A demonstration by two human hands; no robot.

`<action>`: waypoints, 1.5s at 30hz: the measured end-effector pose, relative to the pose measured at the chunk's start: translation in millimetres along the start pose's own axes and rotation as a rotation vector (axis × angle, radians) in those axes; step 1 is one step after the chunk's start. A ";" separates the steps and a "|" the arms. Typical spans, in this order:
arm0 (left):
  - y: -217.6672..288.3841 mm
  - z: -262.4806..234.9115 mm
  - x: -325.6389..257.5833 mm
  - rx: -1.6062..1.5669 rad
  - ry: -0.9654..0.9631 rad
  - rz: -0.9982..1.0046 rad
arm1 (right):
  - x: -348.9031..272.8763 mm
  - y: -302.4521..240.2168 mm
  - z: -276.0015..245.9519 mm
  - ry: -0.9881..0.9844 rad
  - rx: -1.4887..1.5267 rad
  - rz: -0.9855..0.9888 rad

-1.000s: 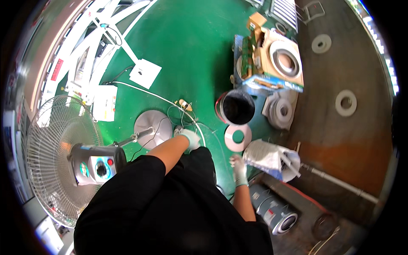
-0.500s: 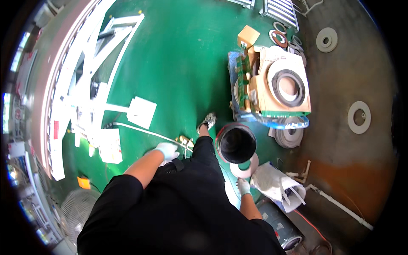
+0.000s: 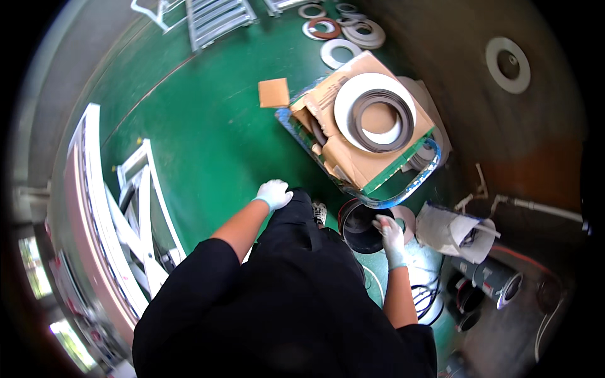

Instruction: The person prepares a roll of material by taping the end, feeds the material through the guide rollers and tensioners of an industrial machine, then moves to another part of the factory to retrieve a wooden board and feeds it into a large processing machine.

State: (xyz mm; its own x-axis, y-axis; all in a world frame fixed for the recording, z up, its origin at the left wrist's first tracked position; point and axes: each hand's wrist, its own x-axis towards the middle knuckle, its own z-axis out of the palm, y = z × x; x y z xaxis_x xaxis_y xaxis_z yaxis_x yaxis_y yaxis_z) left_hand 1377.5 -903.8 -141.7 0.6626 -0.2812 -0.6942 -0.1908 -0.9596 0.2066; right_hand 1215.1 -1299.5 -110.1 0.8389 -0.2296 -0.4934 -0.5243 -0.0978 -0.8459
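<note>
My left hand [image 3: 274, 194], in a white glove, hangs beside my bent knee with its fingers loosely bent; nothing shows in it. My right hand [image 3: 391, 236], gloved too, is over the right edge of a round black bucket [image 3: 359, 228]. Its fingers are partly spread and slightly blurred, with no object visible in them. I cannot tell whether they touch the rim. A pale flat ring [image 3: 406, 222] lies partly hidden behind that hand. To its right is a white sack-like roll [image 3: 450, 233].
A blue-framed cart [image 3: 409, 192] bears cardboard [image 3: 328, 101] and rolls of edge strip [image 3: 382, 120]. Several flat rings [image 3: 365, 34] lie beyond it. Dark cylinders [image 3: 495, 277] and coiled black cable [image 3: 428, 299] are at the right. White metal frames [image 3: 148, 220] stand at the left.
My view has turned rightward, toward the cart. My right hand has moved from beside the pale ring to over the bucket. My left hand has risen to beside the knee.
</note>
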 end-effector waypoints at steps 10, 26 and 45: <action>-8.4 -25.9 257.4 0.324 0.274 0.389 | -310.4 105.1 21.6 0.522 0.228 0.741; 30.6 -53.6 394.6 0.335 -0.752 0.444 | -71.2 -157.2 199.6 0.436 0.033 0.707; 2.4 -72.6 260.6 0.926 -0.113 1.056 | -207.3 -72.4 306.6 0.771 0.349 0.916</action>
State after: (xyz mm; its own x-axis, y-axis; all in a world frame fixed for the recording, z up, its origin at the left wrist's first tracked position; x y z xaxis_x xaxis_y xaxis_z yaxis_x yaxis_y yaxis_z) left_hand 1602.3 -979.0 -272.1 -0.1420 -0.8168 -0.5592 -0.9845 0.0578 0.1657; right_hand 1123.8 -947.9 -8.6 -0.1806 -0.5966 -0.7820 -0.7045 0.6332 -0.3204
